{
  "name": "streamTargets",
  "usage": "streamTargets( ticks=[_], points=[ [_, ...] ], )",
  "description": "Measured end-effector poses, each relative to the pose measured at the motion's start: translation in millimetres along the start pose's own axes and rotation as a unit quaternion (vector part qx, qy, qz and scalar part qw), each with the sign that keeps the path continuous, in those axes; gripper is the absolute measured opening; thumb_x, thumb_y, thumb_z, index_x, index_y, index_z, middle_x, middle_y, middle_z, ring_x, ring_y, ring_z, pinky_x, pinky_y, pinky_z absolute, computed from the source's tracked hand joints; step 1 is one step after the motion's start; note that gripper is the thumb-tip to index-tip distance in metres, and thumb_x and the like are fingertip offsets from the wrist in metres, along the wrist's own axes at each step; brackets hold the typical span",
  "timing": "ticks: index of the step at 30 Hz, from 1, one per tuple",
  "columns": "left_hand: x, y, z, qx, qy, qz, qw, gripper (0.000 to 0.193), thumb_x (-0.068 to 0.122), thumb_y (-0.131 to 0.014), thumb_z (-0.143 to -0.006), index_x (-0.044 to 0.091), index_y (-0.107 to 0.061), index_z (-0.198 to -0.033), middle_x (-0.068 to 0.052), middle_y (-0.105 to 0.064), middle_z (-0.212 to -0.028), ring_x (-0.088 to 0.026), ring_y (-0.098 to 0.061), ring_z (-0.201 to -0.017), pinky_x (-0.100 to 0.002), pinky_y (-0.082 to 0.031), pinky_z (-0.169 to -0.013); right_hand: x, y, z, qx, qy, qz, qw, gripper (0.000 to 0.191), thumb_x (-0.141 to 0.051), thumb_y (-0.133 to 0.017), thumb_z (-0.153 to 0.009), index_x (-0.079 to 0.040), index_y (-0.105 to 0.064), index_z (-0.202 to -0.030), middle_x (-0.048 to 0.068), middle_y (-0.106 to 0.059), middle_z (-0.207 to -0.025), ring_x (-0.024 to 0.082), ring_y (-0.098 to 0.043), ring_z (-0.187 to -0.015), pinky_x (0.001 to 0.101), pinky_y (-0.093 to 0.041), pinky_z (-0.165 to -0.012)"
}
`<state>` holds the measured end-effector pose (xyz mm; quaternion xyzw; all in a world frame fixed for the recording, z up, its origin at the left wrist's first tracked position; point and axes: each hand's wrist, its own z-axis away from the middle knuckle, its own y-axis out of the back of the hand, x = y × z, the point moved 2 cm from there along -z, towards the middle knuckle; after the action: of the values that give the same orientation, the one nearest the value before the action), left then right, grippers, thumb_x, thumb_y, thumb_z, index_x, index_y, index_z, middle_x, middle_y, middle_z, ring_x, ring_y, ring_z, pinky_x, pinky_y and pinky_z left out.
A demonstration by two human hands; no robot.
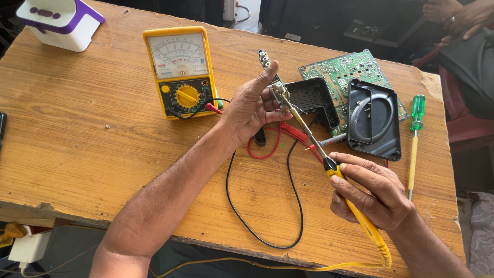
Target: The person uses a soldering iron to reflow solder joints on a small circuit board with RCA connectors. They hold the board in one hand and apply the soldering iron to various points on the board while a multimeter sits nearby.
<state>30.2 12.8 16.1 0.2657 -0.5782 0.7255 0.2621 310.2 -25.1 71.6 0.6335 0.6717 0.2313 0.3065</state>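
Wooden table boards fill the view. On them sit a yellow meter, a green circuit board, a black plastic cover and a green screwdriver. The left hand pinches a small narrow board between thumb and fingers, above the table. The right hand has its fingers closed around a yellow soldering iron, whose tip touches the small board.

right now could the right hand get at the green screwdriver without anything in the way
Probably yes: the green screwdriver lies bare on the table just beside the right hand, nothing between them. But that hand holds the yellow soldering iron.
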Motion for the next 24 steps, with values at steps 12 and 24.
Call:
streamTargets(
  ticks=[12,24],
  points=[
    [-0.6,-1.9,1.3,-0.005,-0.002,0.010,1.000,0.048,0.043,-0.079,-0.085,0.005,-0.054,-0.100,-0.011,-0.067,-0.081,-0.018,-0.074,-0.069,-0.038,-0.070,-0.060,-1.1,-3.6,-0.6,0.015,0.002,0.002,1.000,0.032,0.002,-0.079,-0.081,-0.001,-0.069,-0.112,0.013,-0.060,-0.111,0.038,-0.071,-0.110,0.0404,-0.067,-0.093],
    [-0.3,-1.9,1.1,-0.004,0.012,0.013,1.000,0.049,0.046,-0.079,-0.085,0.006,-0.055,-0.099,-0.010,-0.068,-0.082,-0.018,-0.074,-0.070,-0.038,-0.070,-0.062,1.1,-3.6,-2.1,0.009,0.032,0.006,0.999,0.032,-0.001,-0.079,-0.080,0.000,-0.069,-0.110,0.013,-0.060,-0.110,0.037,-0.072,-0.108,0.0426,-0.062,-0.092]
  ],
)
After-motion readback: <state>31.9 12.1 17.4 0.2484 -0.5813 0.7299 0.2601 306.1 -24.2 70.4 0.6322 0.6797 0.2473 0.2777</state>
